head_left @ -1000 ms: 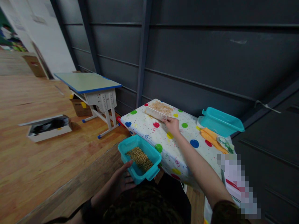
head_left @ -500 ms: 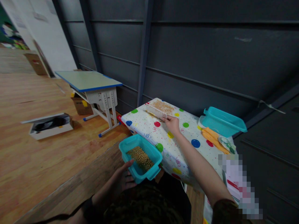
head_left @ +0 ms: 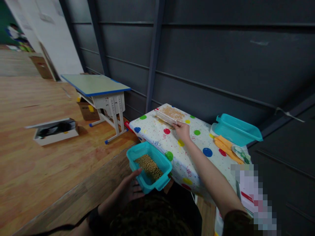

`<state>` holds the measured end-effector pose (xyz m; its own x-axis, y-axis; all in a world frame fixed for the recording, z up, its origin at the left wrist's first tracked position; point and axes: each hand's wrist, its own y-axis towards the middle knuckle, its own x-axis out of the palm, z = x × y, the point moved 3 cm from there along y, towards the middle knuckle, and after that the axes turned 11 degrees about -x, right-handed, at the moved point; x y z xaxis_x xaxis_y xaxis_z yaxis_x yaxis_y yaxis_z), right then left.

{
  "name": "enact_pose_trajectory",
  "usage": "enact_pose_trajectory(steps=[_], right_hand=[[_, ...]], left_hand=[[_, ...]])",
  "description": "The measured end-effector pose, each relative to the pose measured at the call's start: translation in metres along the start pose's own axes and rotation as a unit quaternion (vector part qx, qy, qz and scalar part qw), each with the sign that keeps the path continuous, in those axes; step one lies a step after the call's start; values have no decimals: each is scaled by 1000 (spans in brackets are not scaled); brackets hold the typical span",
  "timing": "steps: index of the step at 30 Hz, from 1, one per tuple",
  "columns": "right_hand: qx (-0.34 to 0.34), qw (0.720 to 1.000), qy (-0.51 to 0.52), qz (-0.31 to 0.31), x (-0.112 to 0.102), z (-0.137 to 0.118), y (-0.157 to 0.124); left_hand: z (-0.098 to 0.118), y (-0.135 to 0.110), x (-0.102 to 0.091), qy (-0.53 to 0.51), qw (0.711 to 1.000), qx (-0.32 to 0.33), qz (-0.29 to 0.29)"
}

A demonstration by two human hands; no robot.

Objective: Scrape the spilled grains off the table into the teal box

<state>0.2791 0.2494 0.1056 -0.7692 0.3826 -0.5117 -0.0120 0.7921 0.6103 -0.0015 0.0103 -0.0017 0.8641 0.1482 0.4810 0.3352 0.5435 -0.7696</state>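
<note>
Head view: right hand [head_left: 182, 131] pinches long strip [head_left: 166, 117]; left hand [head_left: 128, 189] grips rectangular plastic tub [head_left: 159, 157].

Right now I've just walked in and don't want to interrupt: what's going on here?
A person's right hand holds one end of a thin white strip among loose grains on a spotted tablecloth. The left hand holds a turquoise tub with beans in it, beside the tablecloth's near edge. Grains lie on both sides of the strip.

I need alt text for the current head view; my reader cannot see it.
A person's right hand holds a thin whitish strip on edge among scattered grains on a spotted tablecloth. The left hand holds a turquoise box of beans beside it.
</note>
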Motion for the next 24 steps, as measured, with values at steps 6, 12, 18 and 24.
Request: enact_pose_trajectory(steps=[6, 12, 18, 24], right_hand=[[13, 999, 16, -25, 2, 4, -4], [-1, 1000, 16, 5, -3, 0, -8], [6, 999, 31, -22, 5, 0, -9], [-2, 999, 46, -10, 1, -1, -13]], left_hand=[[1, 4, -1, 3, 1000, -8, 2], [-2, 5, 0, 5, 1000, -6, 5], [-3, 3, 4, 5, 1000, -15, -4], [-3, 8, -2, -2, 1000, -6, 3]])
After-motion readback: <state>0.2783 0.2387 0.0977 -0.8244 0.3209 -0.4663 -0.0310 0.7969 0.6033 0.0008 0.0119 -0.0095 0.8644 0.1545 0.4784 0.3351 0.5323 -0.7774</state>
